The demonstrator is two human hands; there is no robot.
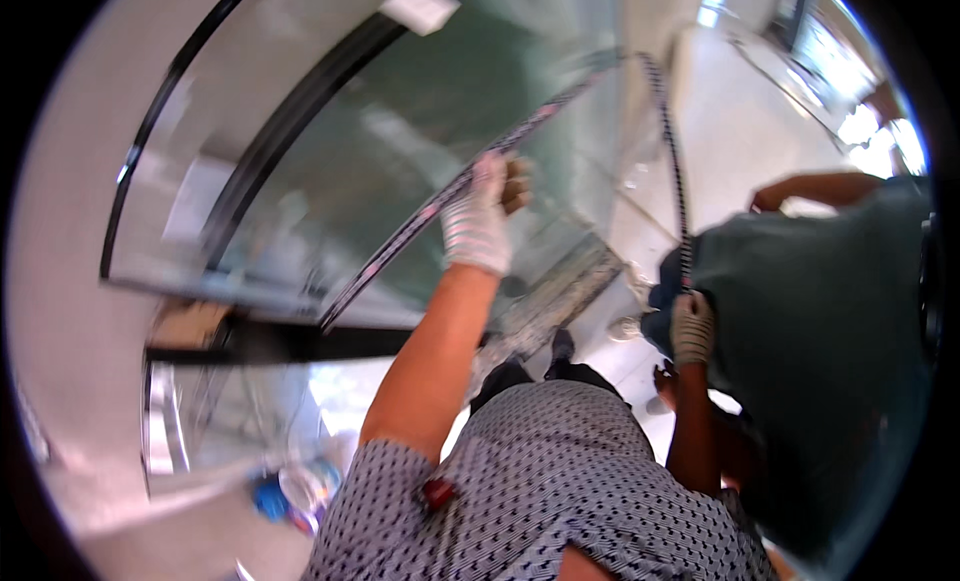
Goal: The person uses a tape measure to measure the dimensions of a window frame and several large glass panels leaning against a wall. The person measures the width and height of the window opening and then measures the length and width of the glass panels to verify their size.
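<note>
A long, narrow measuring tape (425, 213) with dark and light markings and pink patches slants up across a large glass pane (560, 161). My left hand (480, 216), in a pale striped glove, is closed with the thumb along the tape and fingers curled. Far up, the tape bends sharply and its other length runs down to my right hand (692, 329). That hand, also gloved, is closed around the tape near the co-worker; its fingertips are partly hidden. Motion blurs the glass and the tape's markings.
On the right, close beside me, stands a co-worker (820, 311) in a dark green shirt. A stone-like ledge (560, 291) runs below the glass, near my feet. Black frame bars (290, 111) cross at left. Blue and white items (295, 491) lie at lower left.
</note>
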